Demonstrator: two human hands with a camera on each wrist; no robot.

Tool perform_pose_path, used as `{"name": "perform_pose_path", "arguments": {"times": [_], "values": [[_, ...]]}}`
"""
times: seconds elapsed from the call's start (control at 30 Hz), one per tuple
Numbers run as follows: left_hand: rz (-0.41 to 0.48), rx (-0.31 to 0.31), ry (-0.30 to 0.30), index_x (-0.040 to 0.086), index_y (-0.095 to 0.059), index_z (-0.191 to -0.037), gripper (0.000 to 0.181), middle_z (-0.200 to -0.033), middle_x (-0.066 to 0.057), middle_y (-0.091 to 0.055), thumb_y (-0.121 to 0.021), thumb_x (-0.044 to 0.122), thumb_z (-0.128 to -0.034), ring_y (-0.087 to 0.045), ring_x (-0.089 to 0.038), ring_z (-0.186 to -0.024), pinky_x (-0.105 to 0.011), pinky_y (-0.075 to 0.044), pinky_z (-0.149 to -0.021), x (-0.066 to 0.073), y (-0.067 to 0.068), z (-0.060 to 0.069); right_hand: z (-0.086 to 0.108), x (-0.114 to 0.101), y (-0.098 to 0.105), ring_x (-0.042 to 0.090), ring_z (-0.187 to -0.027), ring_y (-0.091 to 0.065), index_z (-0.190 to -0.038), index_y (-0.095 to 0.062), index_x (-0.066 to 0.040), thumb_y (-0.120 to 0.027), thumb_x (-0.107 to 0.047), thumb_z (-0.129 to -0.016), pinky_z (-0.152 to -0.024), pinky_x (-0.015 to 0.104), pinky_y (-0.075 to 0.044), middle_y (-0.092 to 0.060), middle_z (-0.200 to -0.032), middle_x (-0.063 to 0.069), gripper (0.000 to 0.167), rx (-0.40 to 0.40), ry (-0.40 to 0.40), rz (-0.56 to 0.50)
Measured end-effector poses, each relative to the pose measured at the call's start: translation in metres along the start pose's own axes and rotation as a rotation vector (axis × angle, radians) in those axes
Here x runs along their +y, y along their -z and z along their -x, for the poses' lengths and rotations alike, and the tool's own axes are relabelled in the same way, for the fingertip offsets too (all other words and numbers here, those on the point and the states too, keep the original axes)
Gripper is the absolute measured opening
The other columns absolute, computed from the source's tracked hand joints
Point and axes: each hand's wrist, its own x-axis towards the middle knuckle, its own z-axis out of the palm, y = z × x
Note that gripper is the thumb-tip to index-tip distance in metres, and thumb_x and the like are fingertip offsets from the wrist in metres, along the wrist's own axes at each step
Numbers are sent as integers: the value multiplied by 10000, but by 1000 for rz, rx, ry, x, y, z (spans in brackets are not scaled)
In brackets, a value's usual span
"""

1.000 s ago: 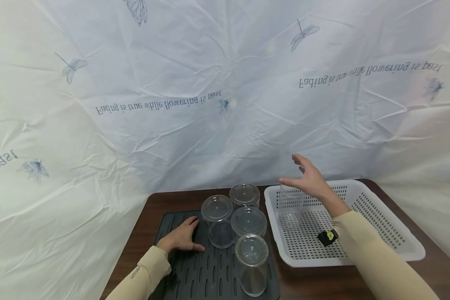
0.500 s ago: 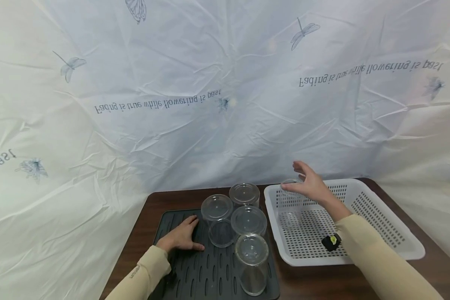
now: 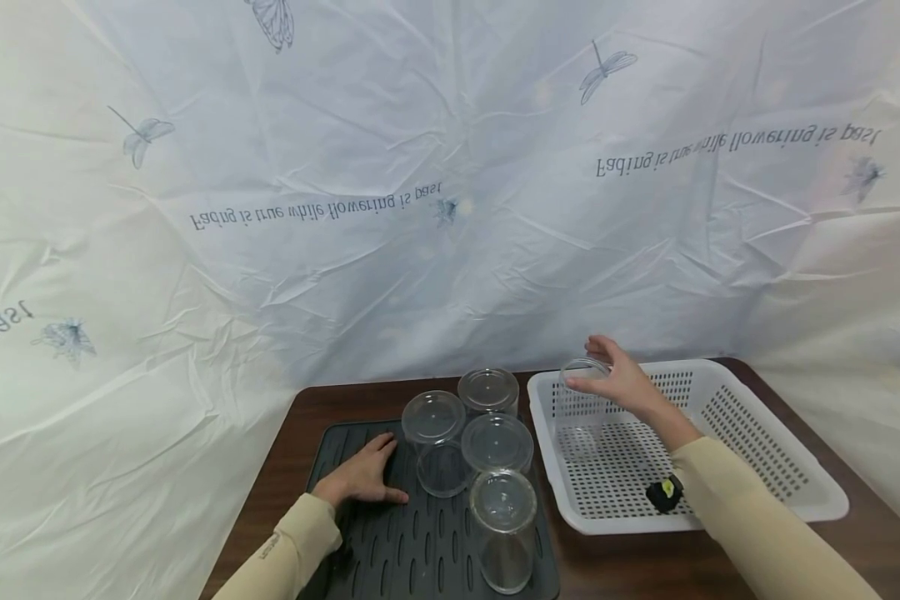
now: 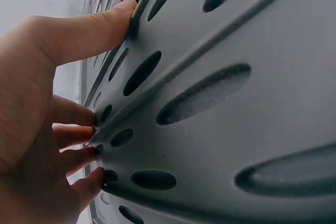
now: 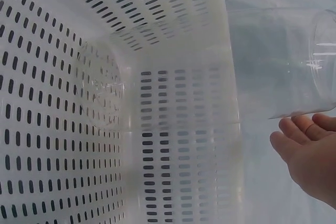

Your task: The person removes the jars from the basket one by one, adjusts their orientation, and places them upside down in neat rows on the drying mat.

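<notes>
My left hand point(image 3: 363, 475) rests with spread fingers on a black ribbed drying mat point(image 3: 390, 542); in the left wrist view its thumb and fingertips touch the slotted surface point(image 4: 294, 103). At the basket's back left corner, my right hand point(image 3: 622, 379) is at the top of a tall clear glass point(image 3: 581, 417). The thumb is in front of the rim and the fingers behind it, loosely curved. In the right wrist view the glass point(image 5: 278, 66) stands inside the basket and rises above its edge, with the fingertips point(image 5: 302, 121) close against its side.
Several clear glasses stand on the mat's right side, among them a front glass point(image 3: 504, 533) and a left glass point(image 3: 438, 442). The white perforated basket point(image 3: 570, 508) sits right of the mat on the brown table point(image 3: 281, 467). A white printed sheet point(image 3: 420, 275) hangs behind.
My right hand has come down from above the glass to the level of its rim, and its fingers have drawn closer around it. My left hand has stayed in place.
</notes>
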Motion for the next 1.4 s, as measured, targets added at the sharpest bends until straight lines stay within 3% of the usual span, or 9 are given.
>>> {"name": "perform_pose_path", "arguments": {"times": [0.4, 0.57, 0.77, 1.17, 1.27, 1.4], "values": [[-6, -5, -4, -20, -368, -1482, 1043, -1568, -207, -273, -795, 565, -732, -316, -389, -1424, -556, -366, -1084, 1, 1, 1, 4, 4, -2, 466, -1445, -191, -1556, -139, -31, -747, -344, -869, -1077, 665, -283, -251, -1561, 251, 970, -26, 16, -7], [-7, -3, -12, -25, -365, -1482, 1046, -1565, -212, -273, -793, 568, -733, -317, -396, -1420, -564, -364, -1081, 1, 2, 0, 5, 7, -2, 488, -1440, -184, -1551, -121, -1, -753, -266, -869, -1123, 627, -248, -216, -1567, 273, 966, -69, 34, -87], [-6, -3, -15, -30, -366, -1480, 1047, -1563, -218, -276, -794, 565, -733, -318, -398, -1420, -566, -363, -1082, -1, 2, 2, 5, 15, -4, 499, -1430, -199, -1554, -125, -25, -718, -216, -900, -1075, 650, -313, -165, -1583, 266, 903, -149, 39, -163], [-1, 2, -20, -36, -371, -1475, 1052, -1558, -223, -282, -795, 572, -728, -326, -395, -1416, -559, -371, -1079, 0, 1, 1, 5, 28, -6, 488, -1386, -315, -1524, -226, -18, -697, -102, -900, -1092, 634, -301, -378, -1482, 278, 786, -186, 90, -215], [-1, 2, -16, -40, -372, -1473, 1053, -1556, -225, -284, -799, 567, -725, -329, -398, -1413, -563, -370, -1077, 1, 1, 1, 4, 31, -6, 477, -1364, -360, -1517, -252, -25, -701, -83, -893, -1070, 563, -382, -408, -1468, 268, 771, -205, 105, -226], [-4, 5, -15, -36, -373, -1474, 1049, -1558, -221, -284, -801, 562, -726, -330, -396, -1413, -564, -371, -1076, 0, 0, 2, 3, 35, -5, 474, -1354, -373, -1496, -299, -20, -702, -43, -881, -1010, 309, -474, -429, -1451, 270, 736, -234, 136, -264]]}}
